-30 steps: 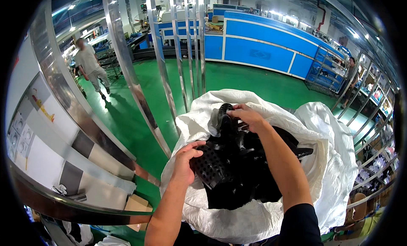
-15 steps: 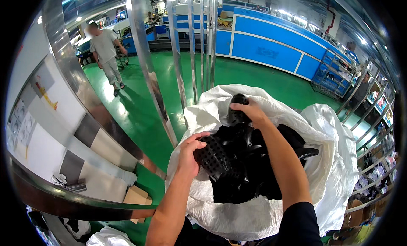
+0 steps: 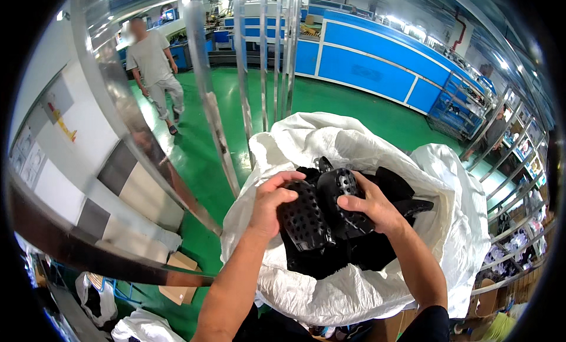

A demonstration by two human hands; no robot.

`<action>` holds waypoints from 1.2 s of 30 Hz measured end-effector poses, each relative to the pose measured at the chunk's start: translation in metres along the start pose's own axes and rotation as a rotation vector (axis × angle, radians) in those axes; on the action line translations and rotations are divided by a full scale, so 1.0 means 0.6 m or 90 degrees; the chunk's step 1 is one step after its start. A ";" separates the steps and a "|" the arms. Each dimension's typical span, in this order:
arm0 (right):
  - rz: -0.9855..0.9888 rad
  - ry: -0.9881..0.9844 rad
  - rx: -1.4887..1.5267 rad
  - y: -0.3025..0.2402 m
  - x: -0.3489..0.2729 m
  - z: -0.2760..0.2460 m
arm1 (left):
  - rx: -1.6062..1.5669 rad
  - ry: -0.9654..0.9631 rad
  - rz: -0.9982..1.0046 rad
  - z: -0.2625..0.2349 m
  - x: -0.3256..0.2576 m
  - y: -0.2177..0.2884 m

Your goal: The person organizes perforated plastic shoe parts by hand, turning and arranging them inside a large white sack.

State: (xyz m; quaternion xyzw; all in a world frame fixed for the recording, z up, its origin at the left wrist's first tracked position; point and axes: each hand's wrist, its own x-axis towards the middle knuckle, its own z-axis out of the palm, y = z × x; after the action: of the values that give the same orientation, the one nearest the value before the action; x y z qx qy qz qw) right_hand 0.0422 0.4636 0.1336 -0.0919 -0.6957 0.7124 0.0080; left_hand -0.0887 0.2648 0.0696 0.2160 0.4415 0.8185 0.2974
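Observation:
Above the mouth of a white woven sack point(image 3: 348, 292), I hold two black perforated shoes side by side. My left hand point(image 3: 271, 205) is closed on the outer side of the left shoe point(image 3: 305, 219), which tilts with its hole-dotted surface turned up. Round the right shoe point(image 3: 338, 190), my right hand point(image 3: 376, 205) is closed with its thumb across the dotted surface. The shoes are close together; whether they touch is hard to tell. More black shoes point(image 3: 394, 184) lie inside the sack beneath and beyond my hands, their lower parts lost in dark shadow.
Shiny metal bars point(image 3: 213, 127) rise beyond the sack and to its left. A person point(image 3: 154, 68) in light clothes is on the green floor at far left. Blue machine housings point(image 3: 368, 59) run along the back. A cardboard piece point(image 3: 180, 280) and white bags point(image 3: 144, 327) lie at lower left.
My right hand has brought its shoe nearer and down, beside the left one. The left shoe has shifted slightly right. The person at far left has walked closer.

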 end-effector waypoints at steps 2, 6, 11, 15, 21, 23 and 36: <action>-0.053 0.042 -0.039 0.008 -0.013 0.014 | 0.045 -0.003 0.004 0.012 -0.017 -0.005; -0.131 0.068 -0.142 0.031 -0.037 0.034 | 0.003 -0.011 0.037 0.019 -0.054 0.006; -0.170 0.033 -0.154 0.020 -0.051 0.068 | 0.108 0.014 0.072 0.026 -0.099 0.043; -0.131 0.035 -0.051 0.009 -0.068 0.076 | 0.351 0.073 0.071 0.049 -0.094 0.044; -0.125 0.137 0.105 -0.005 -0.144 0.058 | 0.391 -0.150 -0.016 0.052 -0.217 0.121; -0.126 0.087 0.113 -0.002 -0.184 0.067 | 0.407 -0.253 -0.155 0.029 -0.264 0.152; -0.272 -0.086 -0.613 0.132 -0.241 0.404 | 0.436 -0.202 -0.188 -0.163 -0.462 0.101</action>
State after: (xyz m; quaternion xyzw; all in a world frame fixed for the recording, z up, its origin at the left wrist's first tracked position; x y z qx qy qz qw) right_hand 0.1590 0.2009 0.0759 0.1046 -0.9461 0.2995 0.0650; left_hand 0.0353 -0.0074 0.0453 0.3607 0.6632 0.5292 0.3874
